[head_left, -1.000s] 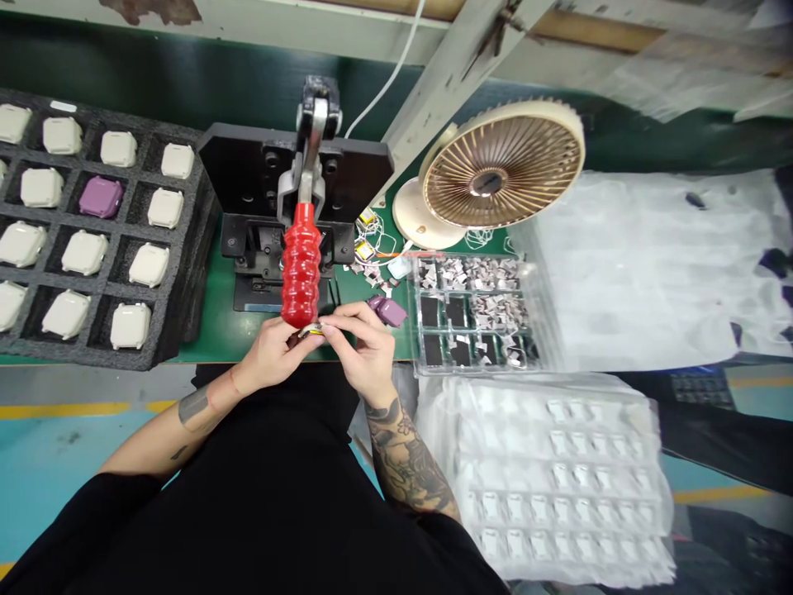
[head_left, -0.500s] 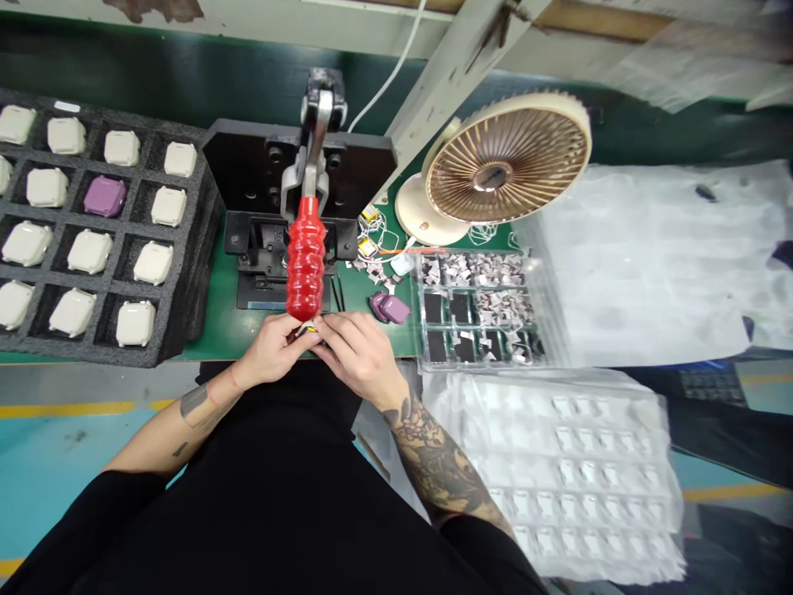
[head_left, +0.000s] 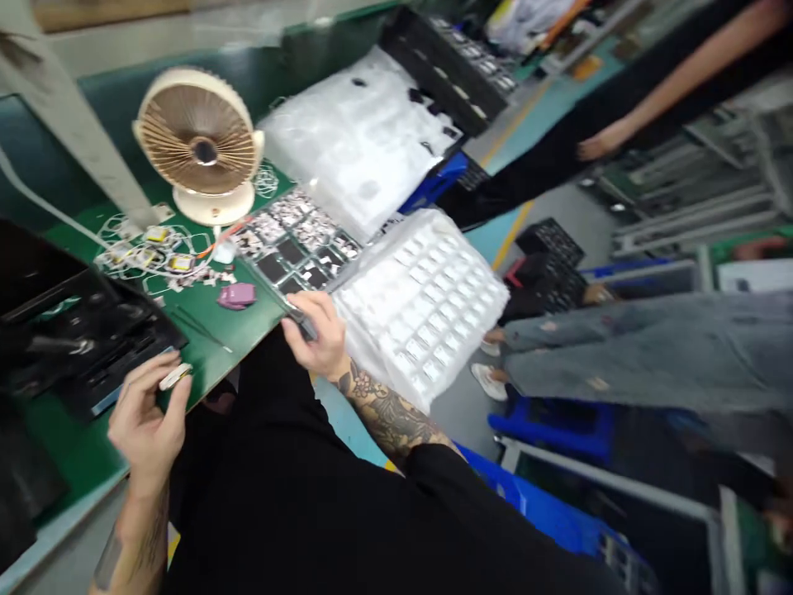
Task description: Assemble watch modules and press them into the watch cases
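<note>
My left hand [head_left: 149, 413] is closed on a small off-white casing [head_left: 176, 377], pinched between thumb and fingers above the front of the green bench. My right hand [head_left: 319, 335] grips the near corner of a clear compartment tray [head_left: 291, 304], thumb in front and fingers over the rim. Small pale parts fill several of the tray's compartments, while others show black bottoms. Purple casings [head_left: 236, 296] lie left of the tray, and black tweezers [head_left: 201, 326] rest between my hands. The dark base of a press fixture [head_left: 87, 330] stands beyond my left hand.
A cream fan [head_left: 201, 149] stands behind tangled wires and yellow-marked parts [head_left: 158, 234]. Plastic-covered trays [head_left: 427, 306] sit to the right, with another wrapped stack [head_left: 359, 132] behind. A co-worker's arm [head_left: 662, 91] and another person's jeans [head_left: 638, 347] appear at right.
The view has swung right, and the red press handle has left it. My hands have parted: the left keeps the casing, the right has moved to the tray's corner.
</note>
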{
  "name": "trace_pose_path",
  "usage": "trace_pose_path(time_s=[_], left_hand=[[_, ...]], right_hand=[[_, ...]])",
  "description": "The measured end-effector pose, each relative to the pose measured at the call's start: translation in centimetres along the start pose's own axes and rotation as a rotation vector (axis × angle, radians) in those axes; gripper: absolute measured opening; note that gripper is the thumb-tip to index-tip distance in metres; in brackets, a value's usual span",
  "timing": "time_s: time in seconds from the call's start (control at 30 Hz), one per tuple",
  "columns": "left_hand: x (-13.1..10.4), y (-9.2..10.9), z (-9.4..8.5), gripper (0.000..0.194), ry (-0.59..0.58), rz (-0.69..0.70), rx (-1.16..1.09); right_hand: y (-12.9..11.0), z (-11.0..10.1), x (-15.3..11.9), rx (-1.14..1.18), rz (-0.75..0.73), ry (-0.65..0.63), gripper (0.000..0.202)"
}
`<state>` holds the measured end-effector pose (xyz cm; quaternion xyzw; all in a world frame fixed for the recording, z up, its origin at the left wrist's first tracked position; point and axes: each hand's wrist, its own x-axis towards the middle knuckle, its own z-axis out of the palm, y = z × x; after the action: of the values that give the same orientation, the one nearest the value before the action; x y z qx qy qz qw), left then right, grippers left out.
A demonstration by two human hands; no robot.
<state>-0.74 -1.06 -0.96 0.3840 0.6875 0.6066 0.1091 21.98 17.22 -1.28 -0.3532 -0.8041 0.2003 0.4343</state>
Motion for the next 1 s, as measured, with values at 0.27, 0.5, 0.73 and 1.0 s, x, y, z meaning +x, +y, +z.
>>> trace_pose_path(time_s=[0.27, 0.5, 0.73, 1.0], left_hand=[[0.6, 0.1, -0.6, 0.045, 0.041, -0.163, -0.078], [0.8, 1.2, -0.4, 0.061, 0.017, -0.239, 0.000], [1.0, 2.0, 0.0, 0.063, -0.093, -0.407, -0.168], [0.3, 2.3, -0.2, 0.060, -0.104, -0.466, -0.352]], right_hand=[[17.4, -17.7, -1.9, -0.613, 0.671, 0.117, 0.051], [21.2, -21.8, -3.6, -0.578, 0.775, 0.271, 0.040], [12.1, -13.0, 0.0, -0.136, 0.379, 0.455, 0.037], [-5.1, 1.4, 1.4, 0.483, 0.028, -0.221, 0.037]])
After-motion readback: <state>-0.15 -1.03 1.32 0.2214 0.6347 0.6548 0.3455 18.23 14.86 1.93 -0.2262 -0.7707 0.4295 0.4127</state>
